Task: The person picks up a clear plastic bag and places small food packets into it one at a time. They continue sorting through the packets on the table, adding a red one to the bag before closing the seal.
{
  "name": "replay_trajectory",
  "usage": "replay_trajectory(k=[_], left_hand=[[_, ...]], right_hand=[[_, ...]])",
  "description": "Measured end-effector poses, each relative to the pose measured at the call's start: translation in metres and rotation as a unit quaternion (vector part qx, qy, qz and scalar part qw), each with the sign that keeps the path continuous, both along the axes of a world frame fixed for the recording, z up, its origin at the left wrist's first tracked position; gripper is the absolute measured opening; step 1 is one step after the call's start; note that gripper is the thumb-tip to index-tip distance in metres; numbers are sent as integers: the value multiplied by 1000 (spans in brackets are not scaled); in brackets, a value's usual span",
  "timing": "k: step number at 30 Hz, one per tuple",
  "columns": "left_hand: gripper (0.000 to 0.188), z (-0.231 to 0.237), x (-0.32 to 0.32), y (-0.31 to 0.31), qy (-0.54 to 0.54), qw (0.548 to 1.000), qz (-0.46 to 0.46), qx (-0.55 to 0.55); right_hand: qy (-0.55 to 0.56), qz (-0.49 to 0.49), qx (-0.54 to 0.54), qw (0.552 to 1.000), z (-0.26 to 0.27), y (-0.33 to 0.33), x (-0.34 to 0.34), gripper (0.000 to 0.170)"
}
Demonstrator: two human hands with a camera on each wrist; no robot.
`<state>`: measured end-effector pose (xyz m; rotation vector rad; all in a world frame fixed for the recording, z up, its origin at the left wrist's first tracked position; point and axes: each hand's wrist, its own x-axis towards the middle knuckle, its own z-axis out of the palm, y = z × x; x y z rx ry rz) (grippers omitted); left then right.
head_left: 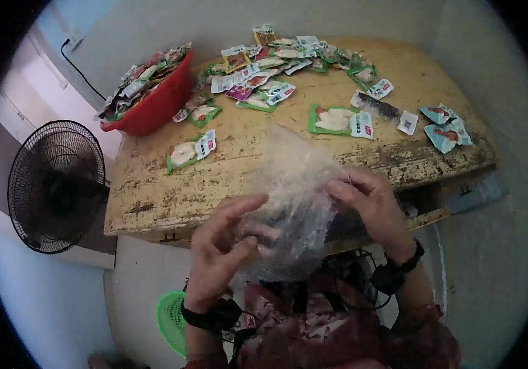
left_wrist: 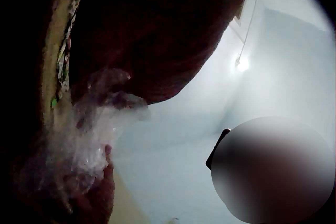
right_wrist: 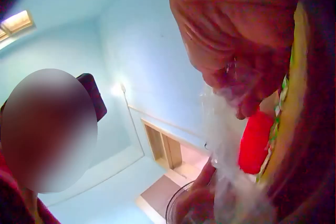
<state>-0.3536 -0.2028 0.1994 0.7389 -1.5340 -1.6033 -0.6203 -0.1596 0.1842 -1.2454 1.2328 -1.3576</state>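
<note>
A clear, crinkled plastic bag [head_left: 294, 184] is held up between both hands, in front of the table's near edge. My right hand [head_left: 374, 206] pinches the bag's upper right side with thumb and fingers. On the other side, my left hand [head_left: 224, 240] holds the bag with its fingers bent, some of them seen through the film. In the right wrist view the bag [right_wrist: 220, 140] hangs below the right hand's fingers [right_wrist: 236, 71]. The left wrist view is dark, with the bag [left_wrist: 89, 145] pale against the left hand.
Sealed food packets [head_left: 276, 61] lie heaped at the back of the worn yellow table [head_left: 233, 166]. More packets [head_left: 341, 120] lie singly toward the front and right. A red basin [head_left: 165, 101] full of packets stands at back left. A black fan [head_left: 58, 184] and green basket [head_left: 168, 320] are nearby.
</note>
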Motion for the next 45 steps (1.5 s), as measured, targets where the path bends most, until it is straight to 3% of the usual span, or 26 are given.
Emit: replay_trajectory(k=[5,6,9,11,12,15,18,21,25,31,34,36,38,40,42,45], left_hand=[[46,6,46,-55,-87,996,29,-18],[45,7,45,-59,-128,986,67,-84],[42,13,31,-64,-207,912,197,-294],[39,23,14,-51,-200,822,295,-444],[36,31,8,-40,-170,834,285,-441],[30,35,-11,-8,-118,907,143,-377],[22,46,-33,0,-108,965,89,-223],[21,41,-42,-18,-71,987,59,-129],[15,46,-45,-27,-21,998,3,-53],[15,33,-40,-37,5,1000,9,-13],[13,21,-37,-47,68,996,58,30],[12,12,-30,-55,40,995,85,32],[10,7,-26,-55,27,993,111,37],[9,9,-25,-50,42,993,109,27],[10,5,-24,-48,64,988,139,17],[12,-7,-19,-52,81,977,198,2]], right_hand=[[22,-53,5,998,6,-11,-14,23],[46,-50,15,998,1,-16,-14,22],[45,-71,7,996,9,-18,-6,18],[59,-99,-23,993,17,-20,3,18],[85,-114,-41,989,19,-21,6,19],[189,-128,-150,962,19,-21,26,27],[317,-103,-271,903,31,-17,42,27],[370,-83,-329,865,37,-14,46,25],[357,-64,-368,856,50,-15,45,27],[292,-5,-295,910,46,-23,27,14],[110,8,-193,975,61,-29,2,22],[111,-91,-183,973,70,-48,-27,22],[340,-200,-157,906,71,-76,-75,29],[497,-265,-95,821,61,-107,-127,39],[580,-302,-52,755,33,-136,-190,52],[643,-248,149,709,32,-154,-228,59]])
